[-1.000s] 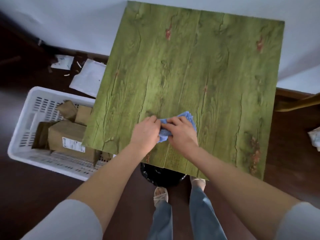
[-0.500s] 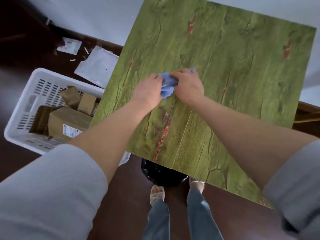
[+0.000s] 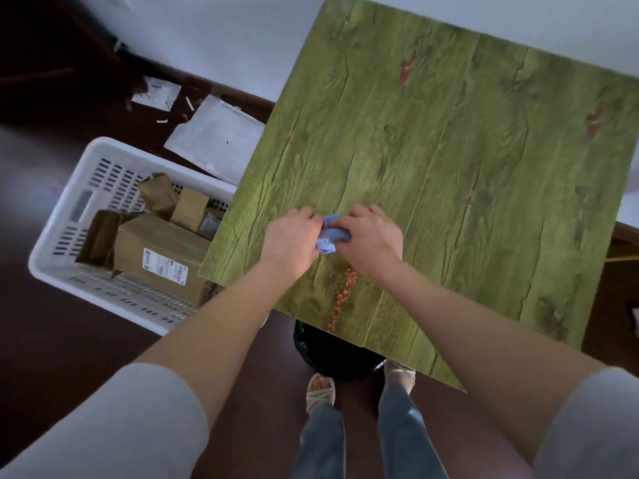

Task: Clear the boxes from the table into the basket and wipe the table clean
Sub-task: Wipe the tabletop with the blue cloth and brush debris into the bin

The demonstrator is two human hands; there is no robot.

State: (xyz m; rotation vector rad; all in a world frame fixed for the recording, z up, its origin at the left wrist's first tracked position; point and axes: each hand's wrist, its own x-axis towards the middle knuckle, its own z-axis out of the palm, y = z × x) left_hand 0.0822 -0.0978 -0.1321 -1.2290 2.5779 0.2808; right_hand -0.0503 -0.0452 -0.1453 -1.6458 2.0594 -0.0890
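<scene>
Gripping a bunched blue cloth (image 3: 330, 238) with both hands, low on the green wood-grain table (image 3: 466, 150), in its six o'clock half. Clasping the cloth's nine o'clock end with the left hand (image 3: 292, 236), fingers curled over it. Clasping the three o'clock end with the right hand (image 3: 371, 242), fingers likewise curled, knuckles up. Nearly touching, the two hands, with only a small blue wad showing between them. Hard to tell whether the wad presses on the tabletop.

Just at six o'clock from the cloth, on the tabletop: a reddish streak (image 3: 342, 299) running toward the near edge. More reddish patches at twelve and two o'clock, well apart from the hands.

Off the table at nine o'clock from the hands, down on the dark floor (image 3: 45, 340): a white slotted basket (image 3: 69, 216), one corner hidden under the table's edge. Inside it, a large cardboard box (image 3: 159, 250) with a white label, plus smaller brown boxes (image 3: 189, 209) at its twelve o'clock, tilted.

At one o'clock from the basket, flat on the floor: a white paper sheet (image 3: 218, 140), with scraps beyond it. At six o'clock from the hands, below the table's near edge: a black bag (image 3: 332, 354), then sandalled feet (image 3: 320, 388).
</scene>
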